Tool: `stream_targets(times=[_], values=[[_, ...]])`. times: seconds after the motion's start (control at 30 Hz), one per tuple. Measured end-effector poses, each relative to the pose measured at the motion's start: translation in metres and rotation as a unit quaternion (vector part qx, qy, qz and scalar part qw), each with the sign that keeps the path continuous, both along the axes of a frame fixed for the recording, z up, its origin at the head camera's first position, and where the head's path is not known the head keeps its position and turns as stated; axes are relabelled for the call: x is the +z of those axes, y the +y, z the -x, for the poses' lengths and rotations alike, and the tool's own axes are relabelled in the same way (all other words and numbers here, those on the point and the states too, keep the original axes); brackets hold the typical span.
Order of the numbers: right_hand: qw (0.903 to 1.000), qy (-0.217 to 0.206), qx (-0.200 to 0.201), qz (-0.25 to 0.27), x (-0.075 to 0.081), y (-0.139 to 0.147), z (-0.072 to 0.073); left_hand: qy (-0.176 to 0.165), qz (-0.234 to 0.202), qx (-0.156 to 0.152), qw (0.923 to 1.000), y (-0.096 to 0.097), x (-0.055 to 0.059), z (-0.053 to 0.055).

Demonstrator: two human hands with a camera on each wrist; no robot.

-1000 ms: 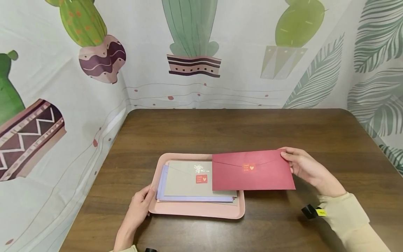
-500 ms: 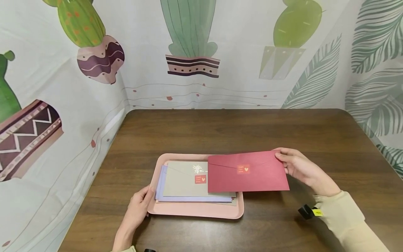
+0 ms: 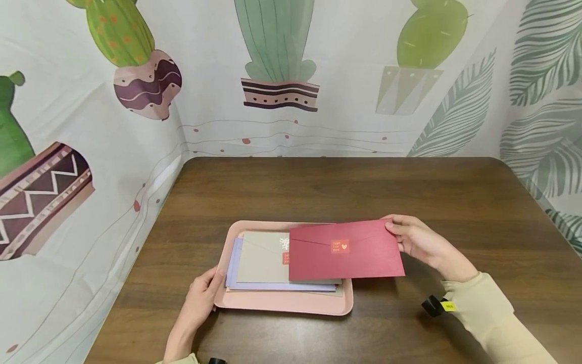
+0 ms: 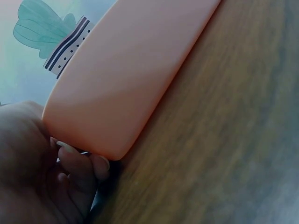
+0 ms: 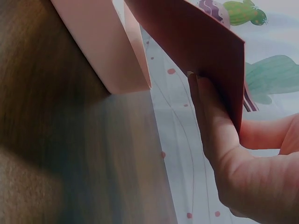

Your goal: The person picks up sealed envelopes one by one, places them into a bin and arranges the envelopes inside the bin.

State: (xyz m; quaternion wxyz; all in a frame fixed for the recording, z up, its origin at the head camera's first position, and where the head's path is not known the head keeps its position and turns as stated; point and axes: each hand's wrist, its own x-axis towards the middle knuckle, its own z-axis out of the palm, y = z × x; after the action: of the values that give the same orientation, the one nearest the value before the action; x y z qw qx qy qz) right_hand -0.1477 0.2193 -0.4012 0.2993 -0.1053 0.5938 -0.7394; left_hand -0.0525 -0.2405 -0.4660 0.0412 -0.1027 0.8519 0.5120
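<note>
A dark red envelope [image 3: 345, 263] with a small "just for you" heart sticker hangs over the right part of a pink tray [image 3: 282, 302]. My right hand [image 3: 420, 242] pinches its right end, thumb on top and fingers underneath, as the right wrist view also shows. Inside the tray lies a grey envelope [image 3: 263, 258], its sticker partly covered by the red one. Beneath it, lavender envelopes [image 3: 232, 268] stick out at the left and front. My left hand [image 3: 200, 296] grips the tray's left edge, thumb at the rim and fingers curled under its corner in the left wrist view.
The tray stands on a brown wooden table [image 3: 364, 187]. A white curtain [image 3: 345, 136] printed with cacti and leaves hangs behind and along the left side. A black wrist device [image 3: 432, 306] with a yellow tag sits at the right sleeve.
My right hand has carried the red envelope to the left, so it covers more of the grey envelope and its sticker. The left hand and tray have stayed in place.
</note>
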Motion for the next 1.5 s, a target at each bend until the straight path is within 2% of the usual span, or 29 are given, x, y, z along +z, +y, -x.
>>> stream_targets(times=[0.4,0.63,1.1,1.5], values=[[0.9999,-0.012,0.001,0.002,-0.001,-0.011,-0.001,0.002,0.002,0.006,1.0000,0.001,0.000,-0.001],[0.9998,-0.008,0.010,0.012,-0.001,-0.018,-0.001,-0.004,0.006,-0.002,1.0000,0.000,-0.002,-0.002],[0.9990,-0.033,0.008,0.029,-0.002,-0.038,-0.002,-0.012,0.008,0.000,0.9999,-0.001,-0.003,-0.001],[0.9981,-0.047,0.002,0.040,0.000,-0.056,0.000,-0.001,0.013,-0.003,0.9999,-0.001,0.000,0.000]])
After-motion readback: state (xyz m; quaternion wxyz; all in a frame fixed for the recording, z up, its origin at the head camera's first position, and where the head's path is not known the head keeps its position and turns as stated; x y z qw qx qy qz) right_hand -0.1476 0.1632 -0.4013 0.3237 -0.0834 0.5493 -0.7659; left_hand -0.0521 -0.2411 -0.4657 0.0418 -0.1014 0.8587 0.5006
